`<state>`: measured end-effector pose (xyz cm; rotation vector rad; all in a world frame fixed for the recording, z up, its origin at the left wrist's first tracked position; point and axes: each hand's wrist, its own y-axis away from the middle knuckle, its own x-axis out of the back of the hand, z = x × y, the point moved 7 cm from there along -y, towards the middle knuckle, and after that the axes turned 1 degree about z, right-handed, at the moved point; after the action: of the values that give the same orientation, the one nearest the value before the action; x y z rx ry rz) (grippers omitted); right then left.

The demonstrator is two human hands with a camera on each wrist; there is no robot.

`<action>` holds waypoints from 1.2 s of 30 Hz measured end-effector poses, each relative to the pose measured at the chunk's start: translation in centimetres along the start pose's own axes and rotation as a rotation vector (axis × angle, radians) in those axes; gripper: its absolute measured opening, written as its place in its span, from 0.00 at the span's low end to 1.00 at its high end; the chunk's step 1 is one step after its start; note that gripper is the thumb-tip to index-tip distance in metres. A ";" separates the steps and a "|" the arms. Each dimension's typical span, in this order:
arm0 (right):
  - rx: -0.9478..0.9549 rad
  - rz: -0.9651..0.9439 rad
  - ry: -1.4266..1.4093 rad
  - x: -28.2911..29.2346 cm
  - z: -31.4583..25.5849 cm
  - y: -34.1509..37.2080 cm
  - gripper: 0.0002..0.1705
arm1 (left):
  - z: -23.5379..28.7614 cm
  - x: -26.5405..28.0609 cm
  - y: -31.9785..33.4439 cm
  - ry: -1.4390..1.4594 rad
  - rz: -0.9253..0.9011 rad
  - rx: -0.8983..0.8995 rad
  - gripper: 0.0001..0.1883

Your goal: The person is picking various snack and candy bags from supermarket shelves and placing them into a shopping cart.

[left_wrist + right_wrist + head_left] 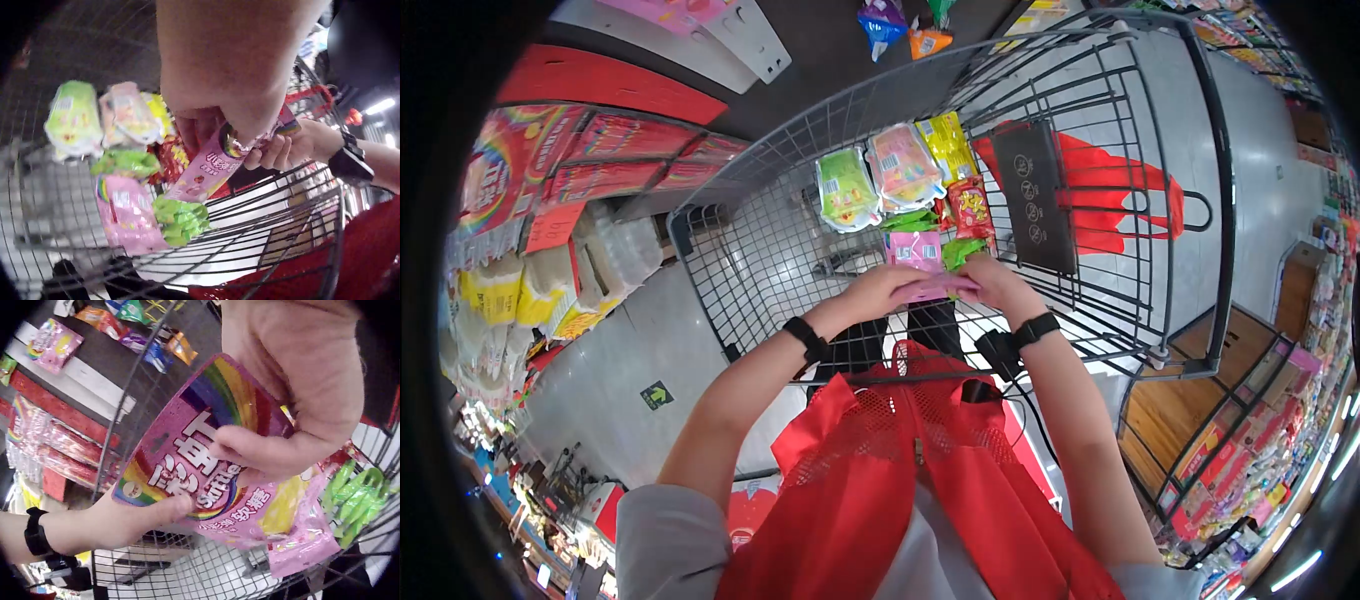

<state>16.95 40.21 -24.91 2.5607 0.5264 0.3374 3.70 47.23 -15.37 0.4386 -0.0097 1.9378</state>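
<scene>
A pink Skittles gummy candy pouch (172, 447) with a rainbow top is held between both hands over the shopping cart. My left hand (887, 292) grips one side, its thumb lying on the front in the right wrist view. On the opposite side my right hand (1003, 288) pinches the pouch, thumb across the printed face. Below them in the cart lies another pink pouch (128, 215), with green packets (181, 219) beside it. A red snack bag (970, 208), a yellow bag (947, 150), a green pack (847, 187) and a pink pack (905, 165) lie farther in.
The wire cart (700, 290) surrounds the goods in front of me. A dark panel (1038, 195) and a red bag (1115, 200) are at its right end. Shelves of pink candy packs (615, 140) stand at left, and a black-framed wooden display (1185, 400) at right.
</scene>
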 end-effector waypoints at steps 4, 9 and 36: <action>-0.826 0.210 -1.165 -2.2 3.8 0.1 0.23 | -11.6 -2.9 -0.5 0.129 0.294 0.440 0.14; -0.914 0.318 -1.410 -4.0 7.6 -1.8 0.26 | -17.6 -5.4 -1.1 0.142 0.383 0.674 0.18; -0.880 -0.071 -0.854 -7.2 9.1 -3.0 0.19 | -27.8 -9.0 0.0 -0.151 0.417 1.024 0.21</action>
<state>12.57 35.72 -35.12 1.5943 0.0851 -0.4587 -1.55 45.03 -44.00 1.3337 0.8835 2.1946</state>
